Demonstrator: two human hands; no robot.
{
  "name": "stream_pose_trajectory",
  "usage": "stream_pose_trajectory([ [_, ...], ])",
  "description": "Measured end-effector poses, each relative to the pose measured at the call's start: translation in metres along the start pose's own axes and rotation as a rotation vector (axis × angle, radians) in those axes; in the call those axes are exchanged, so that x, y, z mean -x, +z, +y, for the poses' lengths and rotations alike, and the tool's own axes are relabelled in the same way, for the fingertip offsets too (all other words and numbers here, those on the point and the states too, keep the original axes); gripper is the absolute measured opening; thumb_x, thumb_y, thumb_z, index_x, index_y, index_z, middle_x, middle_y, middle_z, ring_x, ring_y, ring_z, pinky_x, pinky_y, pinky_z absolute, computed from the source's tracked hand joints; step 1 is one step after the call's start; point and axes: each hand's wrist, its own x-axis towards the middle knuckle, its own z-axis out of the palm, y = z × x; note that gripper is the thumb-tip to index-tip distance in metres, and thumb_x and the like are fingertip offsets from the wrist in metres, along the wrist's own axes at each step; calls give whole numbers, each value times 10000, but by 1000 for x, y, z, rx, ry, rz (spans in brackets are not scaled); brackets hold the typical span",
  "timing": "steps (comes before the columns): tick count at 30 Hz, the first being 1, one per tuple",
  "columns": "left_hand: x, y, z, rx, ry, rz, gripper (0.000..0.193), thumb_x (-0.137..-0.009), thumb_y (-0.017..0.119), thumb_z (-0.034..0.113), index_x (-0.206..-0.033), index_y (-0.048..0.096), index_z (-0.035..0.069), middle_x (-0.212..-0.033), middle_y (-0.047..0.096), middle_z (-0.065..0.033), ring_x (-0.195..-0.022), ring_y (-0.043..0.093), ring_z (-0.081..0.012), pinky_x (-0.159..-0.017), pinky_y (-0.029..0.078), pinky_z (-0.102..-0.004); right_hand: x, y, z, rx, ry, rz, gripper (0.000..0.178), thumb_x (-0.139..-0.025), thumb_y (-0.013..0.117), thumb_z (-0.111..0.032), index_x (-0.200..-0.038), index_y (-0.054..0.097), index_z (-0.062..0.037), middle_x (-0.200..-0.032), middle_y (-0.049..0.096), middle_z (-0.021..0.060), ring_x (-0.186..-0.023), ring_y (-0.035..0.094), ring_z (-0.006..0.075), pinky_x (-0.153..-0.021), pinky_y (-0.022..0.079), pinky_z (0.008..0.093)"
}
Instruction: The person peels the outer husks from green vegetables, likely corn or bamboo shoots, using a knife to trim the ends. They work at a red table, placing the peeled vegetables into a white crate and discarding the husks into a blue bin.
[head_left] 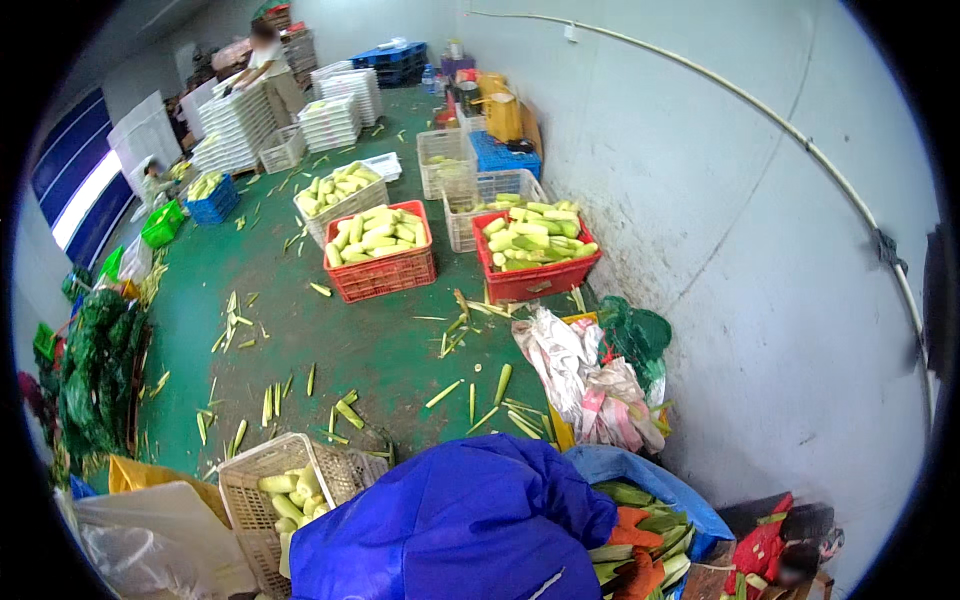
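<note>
A large fold of blue cloth (450,525), apparently my clothing, fills the lower middle and hides much of what lies under it. Next to its right end, orange patches (630,528) that look like a glove show among green leafy stalks (655,515); whether these are my right hand's fingers, and what they hold, I cannot make out. The stalks lie in an open blue sack (650,468). My left hand does not show. Left of the blue cloth, a beige plastic crate (240,500) holds several thick pale green stems (295,490), one partly covered by the cloth.
Red crates (385,278) (540,282) and a pale crate (310,222) heaped with green stems stand ahead. Cut leaf strips (270,402) litter the green floor. White sacks (585,385) lie against the wall (760,330). Green net bags (100,370) stand left. People work far back near stacked trays (235,125).
</note>
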Motion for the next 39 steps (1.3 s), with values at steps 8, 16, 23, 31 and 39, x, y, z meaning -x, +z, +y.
stream_pose_trajectory([
  [8, 5, 9, 0, -217, -36, -40, 556, -868, 623, 490, -1228, 577, 69, -1162, 631, -144, -1083, 579, -242, -933, 438, -380, -48, -59, 110, 328, -589, 97, 351, -906, 501, -359, -841, 619, -35, -644, 619, 85, -527, 570, 216, -480, 459, 369],
  [16, -12, -2, -13, 171, -41, -245, 518, -898, 623, 368, -1309, 505, 75, -1214, 598, -108, -1122, 557, -210, -958, 443, -366, -28, -62, 168, -766, 7, 140, 316, -923, 458, -376, -856, 591, -96, -764, 591, 52, -678, 560, 204, -593, 467, 330],
  [23, -29, 7, 24, 79, -159, -435, 543, -911, 624, 286, -1374, 441, 68, -1249, 572, -70, -1125, 544, -178, -966, 438, -352, 66, 29, -23, -772, -20, 181, 274, -694, 631, -96, -955, 610, -18, -799, 636, 111, -593, 611, 235, -498, 490, 318],
  [31, -44, 5, 10, 434, -404, -477, 561, -899, 620, 310, -1365, 448, 50, -1238, 582, -98, -1121, 567, -243, -967, 444, -383, 119, 3, -53, -805, -59, 567, 99, -670, 614, -98, -712, 620, -9, -600, 586, 83, -420, 524, 178, -374, 418, 270],
  [39, -56, 10, 22, -169, -118, -299, 588, -808, 755, 262, -1286, 498, 36, -1142, 616, -99, -1033, 589, -195, -898, 475, -341, 108, -1, -76, 316, 103, 921, 645, -823, 702, -447, -1238, 578, 30, -911, 703, 130, -675, 648, 168, -580, 506, 307],
])
